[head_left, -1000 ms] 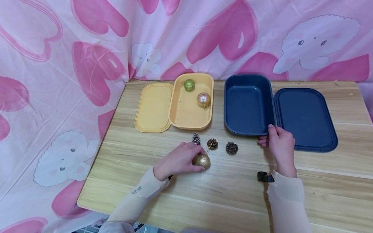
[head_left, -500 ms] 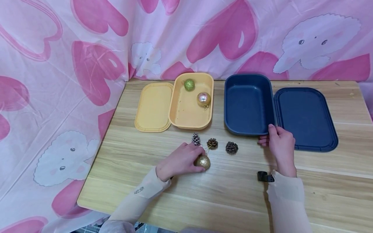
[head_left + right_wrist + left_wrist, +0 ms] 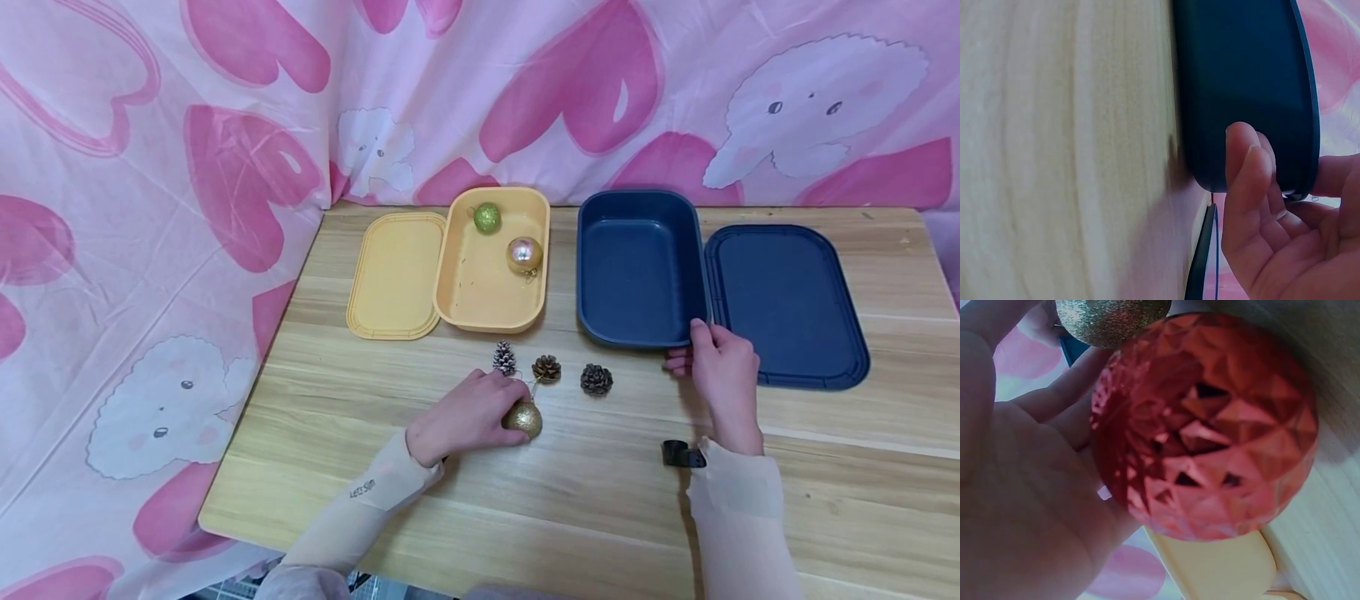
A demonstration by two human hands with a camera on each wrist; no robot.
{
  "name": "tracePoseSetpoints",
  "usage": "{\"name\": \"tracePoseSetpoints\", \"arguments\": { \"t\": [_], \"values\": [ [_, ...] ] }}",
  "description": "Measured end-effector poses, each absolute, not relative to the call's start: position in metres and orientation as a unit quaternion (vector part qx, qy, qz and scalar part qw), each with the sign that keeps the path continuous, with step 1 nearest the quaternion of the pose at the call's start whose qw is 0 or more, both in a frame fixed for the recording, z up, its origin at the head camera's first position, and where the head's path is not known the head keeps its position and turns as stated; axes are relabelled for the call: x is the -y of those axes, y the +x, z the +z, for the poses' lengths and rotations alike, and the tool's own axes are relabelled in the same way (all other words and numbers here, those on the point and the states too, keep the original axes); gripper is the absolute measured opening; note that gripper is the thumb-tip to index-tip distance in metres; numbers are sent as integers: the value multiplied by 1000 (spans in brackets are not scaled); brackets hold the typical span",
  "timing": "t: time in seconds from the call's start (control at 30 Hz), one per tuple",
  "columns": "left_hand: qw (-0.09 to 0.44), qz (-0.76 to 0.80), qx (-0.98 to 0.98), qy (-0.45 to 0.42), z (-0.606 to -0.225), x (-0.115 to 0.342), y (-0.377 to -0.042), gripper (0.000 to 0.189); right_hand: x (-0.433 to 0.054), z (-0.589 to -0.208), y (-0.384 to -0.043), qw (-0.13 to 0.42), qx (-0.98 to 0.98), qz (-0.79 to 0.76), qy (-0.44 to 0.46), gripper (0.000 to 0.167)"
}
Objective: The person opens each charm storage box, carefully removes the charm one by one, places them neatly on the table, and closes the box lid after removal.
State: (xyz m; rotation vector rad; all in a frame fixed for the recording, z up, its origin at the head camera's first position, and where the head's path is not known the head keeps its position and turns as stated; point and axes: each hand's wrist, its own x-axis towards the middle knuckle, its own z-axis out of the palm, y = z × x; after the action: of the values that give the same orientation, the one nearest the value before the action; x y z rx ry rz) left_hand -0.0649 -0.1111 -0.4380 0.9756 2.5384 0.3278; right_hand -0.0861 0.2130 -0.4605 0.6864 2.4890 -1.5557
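My left hand (image 3: pixel 468 417) pinches a gold glitter Christmas ball (image 3: pixel 525 421) on the table, thumb at its near side, fingers on the far side. In the left wrist view, a red faceted Christmas ball (image 3: pixel 1210 437) lies right by the palm; the hand hides it in the head view. Just beyond the fingers stand a frosted pine cone (image 3: pixel 504 357) and a brown pine cone (image 3: pixel 547 369), with a darker pine cone (image 3: pixel 596 380) farther right. My right hand (image 3: pixel 723 375) grips the near right corner of a navy box (image 3: pixel 641 283), thumb at the rim, fingers against the outer wall.
A yellow box (image 3: pixel 487 304) behind the cones holds a green glitter ball (image 3: pixel 487 218) and a shiny pink-gold ball (image 3: pixel 524 255). Its yellow lid (image 3: pixel 393 279) lies to its left. Right of the navy box lies a navy lid (image 3: pixel 787 304). A patterned curtain (image 3: pixel 450 100) hangs behind the table.
My left hand has shifted slightly right and nearer the body around the gold ball. The right hand and both boxes have stayed in place.
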Motion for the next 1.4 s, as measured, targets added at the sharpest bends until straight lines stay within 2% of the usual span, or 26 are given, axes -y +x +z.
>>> {"name": "tracePoseSetpoints", "arguments": {
  "t": [0.73, 1.4],
  "values": [
    [206, 124, -906, 348, -439, 110, -64, 38, -211, -459, -86, 63, -828, -504, 239, 55],
    [186, 114, -911, 351, -439, 105, -64, 45, -211, -460, -86, 58, -827, -506, 237, 53]
  ]
}}
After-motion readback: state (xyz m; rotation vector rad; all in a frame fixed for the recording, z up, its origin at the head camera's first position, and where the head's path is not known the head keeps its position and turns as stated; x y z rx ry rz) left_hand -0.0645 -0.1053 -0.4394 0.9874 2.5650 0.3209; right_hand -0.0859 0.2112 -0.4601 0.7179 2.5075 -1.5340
